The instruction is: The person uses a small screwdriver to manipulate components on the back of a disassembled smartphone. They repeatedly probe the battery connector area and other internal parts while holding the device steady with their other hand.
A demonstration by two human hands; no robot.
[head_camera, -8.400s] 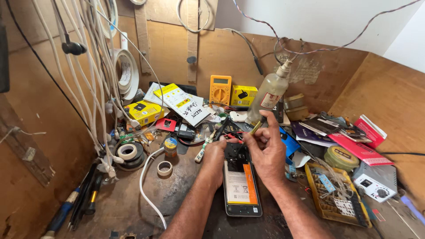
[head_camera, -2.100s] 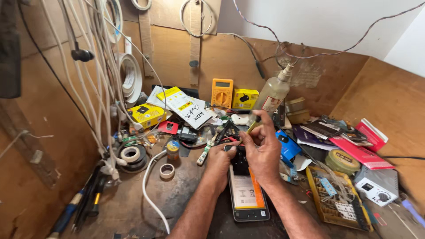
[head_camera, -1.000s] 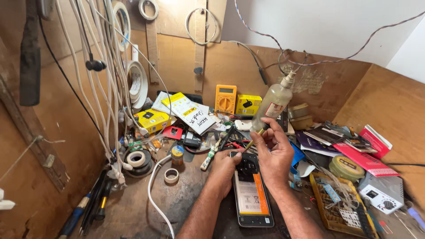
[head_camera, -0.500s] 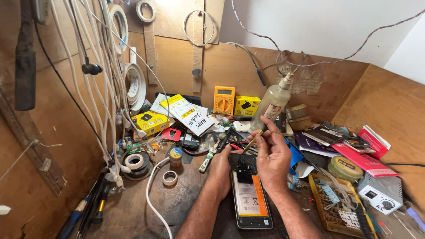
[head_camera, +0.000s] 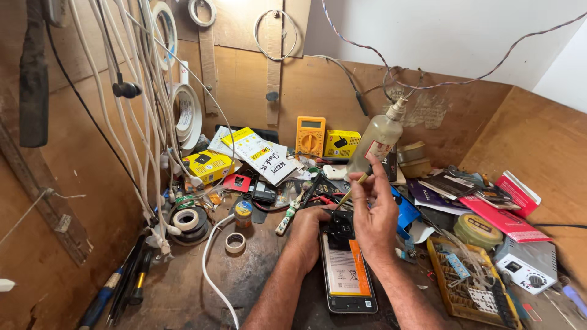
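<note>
An opened phone (head_camera: 347,274) lies face down on the workbench, its back removed and an orange-edged battery showing. My left hand (head_camera: 309,231) rests on the phone's upper left corner and steadies it. My right hand (head_camera: 374,214) hovers over the phone's top end and pinches a thin brush with a yellowish handle (head_camera: 353,187), whose tip points down toward the dark circuit area (head_camera: 342,228). A clear plastic squeeze bottle (head_camera: 379,137) stands just behind my right hand.
A yellow multimeter (head_camera: 310,135) and yellow boxes (head_camera: 208,165) stand at the back. Tape rolls (head_camera: 191,221), a white cable (head_camera: 214,269) and screwdrivers (head_camera: 125,281) lie left. Red booklets (head_camera: 504,214), a parts tray (head_camera: 471,287) and a white device (head_camera: 527,269) crowd the right. Cables hang on the left wall.
My right hand has lifted slightly and tilted the brush more upright over the phone's top. My left hand stays on the phone; the view has shifted a little.
</note>
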